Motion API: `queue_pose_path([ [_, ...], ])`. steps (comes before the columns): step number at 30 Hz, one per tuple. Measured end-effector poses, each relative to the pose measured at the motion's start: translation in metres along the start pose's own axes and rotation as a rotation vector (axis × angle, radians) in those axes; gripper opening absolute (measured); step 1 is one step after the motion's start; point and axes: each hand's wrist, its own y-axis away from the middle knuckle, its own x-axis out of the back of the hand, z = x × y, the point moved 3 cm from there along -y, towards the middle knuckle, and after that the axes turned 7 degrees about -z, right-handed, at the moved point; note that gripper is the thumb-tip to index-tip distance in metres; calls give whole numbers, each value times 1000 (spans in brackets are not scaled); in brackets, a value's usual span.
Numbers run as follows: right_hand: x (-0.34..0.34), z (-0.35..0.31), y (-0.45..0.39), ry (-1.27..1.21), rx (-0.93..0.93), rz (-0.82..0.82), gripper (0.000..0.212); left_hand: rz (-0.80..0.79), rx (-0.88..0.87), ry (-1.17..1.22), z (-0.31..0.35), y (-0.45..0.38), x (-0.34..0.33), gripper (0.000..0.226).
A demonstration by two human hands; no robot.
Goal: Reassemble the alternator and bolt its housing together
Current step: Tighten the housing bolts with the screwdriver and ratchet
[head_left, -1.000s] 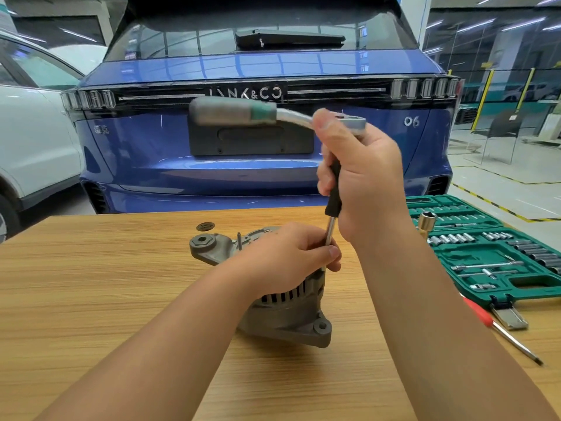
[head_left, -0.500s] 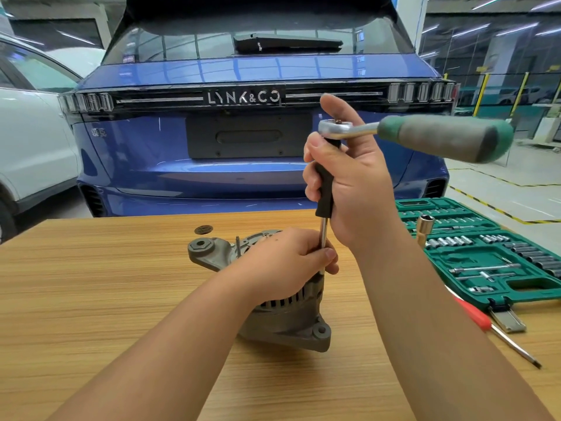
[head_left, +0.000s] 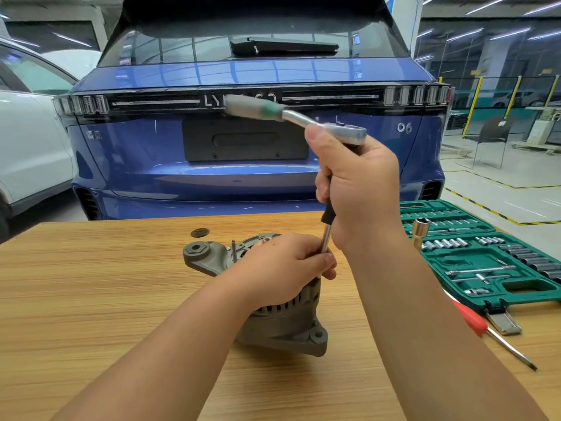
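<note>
The alternator [head_left: 273, 311] is shown standing on the table [head_left: 91, 299], directly below both hands. The right hand [head_left: 361, 189] is closed around the black extension bar [head_left: 327, 229], whose long axis runs nearly vertically down to the housing's near-right edge; the ratchet [head_left: 303, 117] is carried on top, its blurred handle pointing left. The left hand [head_left: 282, 265], the lower and nearer one, is curled over the housing and pinches the bar's foot. The bolt itself is hidden, presumably beneath the bar's tip.
</note>
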Motion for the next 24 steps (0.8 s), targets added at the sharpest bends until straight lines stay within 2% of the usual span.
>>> queue_pose_path([
  [2,4,1,-2,-56,-70,-58,21,0,-3,-3,0,0,0,23],
  [4,4,1,-3,-240,-168,-254,7,7,1,10,-1,0,1,22],
  [6,4,3,-3,-396,-215,-343,16,8,3,16,-2,1,1,23],
  [8,2,6,-3,-344,-141,-303,20,9,4,19,-1,1,1,23],
  [10,-1,5,-1,-194,22,-246,22,11,8,22,-1,0,1,24],
  [13,-4,2,0,-108,140,-253,29,13,7,21,-1,0,1,23],
  [16,-4,2,-2,-156,105,-301,35,16,6,19,-1,0,1,23],
  [21,-3,4,1,-402,17,-489,48,12,21,38,-2,1,1,24],
  [24,-5,5,4,-454,-24,-531,53,18,25,39,-2,1,2,26],
])
